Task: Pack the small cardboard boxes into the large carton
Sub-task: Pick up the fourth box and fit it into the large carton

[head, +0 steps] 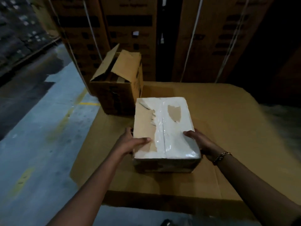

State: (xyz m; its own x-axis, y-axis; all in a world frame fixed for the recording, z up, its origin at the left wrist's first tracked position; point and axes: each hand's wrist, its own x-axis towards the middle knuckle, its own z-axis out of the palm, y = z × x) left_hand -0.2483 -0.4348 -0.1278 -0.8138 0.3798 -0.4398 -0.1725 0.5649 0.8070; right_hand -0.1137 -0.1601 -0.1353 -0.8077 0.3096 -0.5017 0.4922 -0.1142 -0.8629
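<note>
Warehouse floor, flattened cardboard sheet (228, 119); left hand (130, 142) and right hand (197, 141) clamp small box (164, 128) sides. Carrying step; next, lower into open carton (117, 85)

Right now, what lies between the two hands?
In the head view, the small box with the torn white top lies between the left hand and the right hand; both grip its sides.

The fingers of the left hand (130, 141) and right hand (199, 141) are hidden behind the small box (164, 128), the open carton (117, 88) interior is masked by its flaps, and printing on the stacked cartons (130, 30) is blurred beyond reading.
</note>
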